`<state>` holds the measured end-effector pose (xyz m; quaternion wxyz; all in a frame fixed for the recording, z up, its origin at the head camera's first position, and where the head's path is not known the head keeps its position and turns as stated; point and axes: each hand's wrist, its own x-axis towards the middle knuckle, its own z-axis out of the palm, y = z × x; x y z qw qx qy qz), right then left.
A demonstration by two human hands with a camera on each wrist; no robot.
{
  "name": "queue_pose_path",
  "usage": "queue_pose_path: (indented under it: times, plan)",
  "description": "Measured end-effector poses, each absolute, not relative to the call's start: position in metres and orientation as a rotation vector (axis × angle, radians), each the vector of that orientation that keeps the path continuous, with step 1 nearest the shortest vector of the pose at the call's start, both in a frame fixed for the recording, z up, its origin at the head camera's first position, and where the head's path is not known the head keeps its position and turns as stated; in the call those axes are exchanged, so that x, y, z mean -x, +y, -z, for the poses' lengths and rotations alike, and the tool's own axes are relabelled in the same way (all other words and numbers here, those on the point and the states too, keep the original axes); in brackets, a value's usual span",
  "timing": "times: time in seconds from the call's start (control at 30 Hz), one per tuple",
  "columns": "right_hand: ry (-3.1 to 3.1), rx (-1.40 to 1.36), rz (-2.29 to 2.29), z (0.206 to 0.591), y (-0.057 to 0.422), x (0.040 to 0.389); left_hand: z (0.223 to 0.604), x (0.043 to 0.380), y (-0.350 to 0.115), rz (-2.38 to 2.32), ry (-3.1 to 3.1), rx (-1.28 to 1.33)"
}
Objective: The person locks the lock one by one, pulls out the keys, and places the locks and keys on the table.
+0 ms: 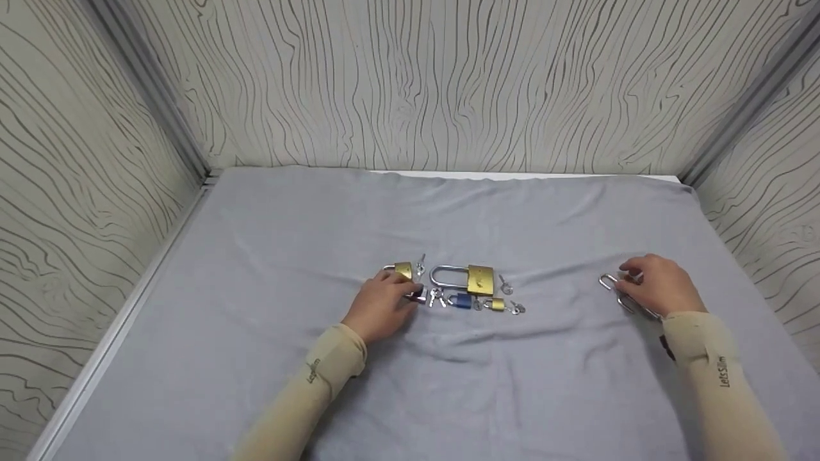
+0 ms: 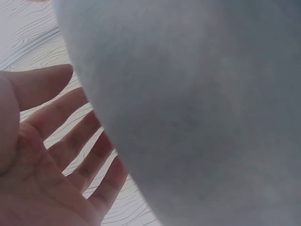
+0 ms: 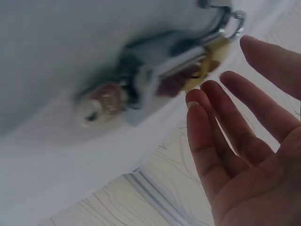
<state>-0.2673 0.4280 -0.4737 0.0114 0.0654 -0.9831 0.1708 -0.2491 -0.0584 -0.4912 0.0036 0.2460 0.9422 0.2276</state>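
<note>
My left hand (image 1: 381,304) reaches over the left end of a group of padlocks, its fingertips overlapping a small dark padlock (image 1: 418,292) and the lower part of a gold padlock (image 1: 403,267). In the left wrist view its fingers (image 2: 73,141) are spread and loosely straight, with nothing seen between them. To the right, my right hand (image 1: 663,285) hovers by padlocks with silver shackles (image 1: 607,280), partly hidden under it. The right wrist view shows relaxed fingers (image 3: 235,103) beside a blurred grey padlock (image 3: 162,52) and a gold padlock (image 3: 218,52).
Right of the left hand lie a large long-shackle gold padlock (image 1: 480,280), a blue padlock (image 1: 461,301) and a small gold padlock (image 1: 495,305). Several keys (image 1: 506,286) lie among them. A wrinkled grey cloth (image 1: 307,224) covers the table; patterned panels (image 1: 410,83) enclose it.
</note>
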Motion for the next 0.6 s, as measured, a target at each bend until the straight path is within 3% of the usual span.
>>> queue_pose_path:
  times: [0.37,0.6]
  plan:
    - [-3.056,-0.159,-0.512,0.480,0.427,0.265,0.489,0.249,-0.058,-0.694,2.945,-0.783]
    - [-2.898,-0.236,-0.455,0.467,0.397,0.264,0.490,0.246,-0.059,-0.759,2.940,-0.786]
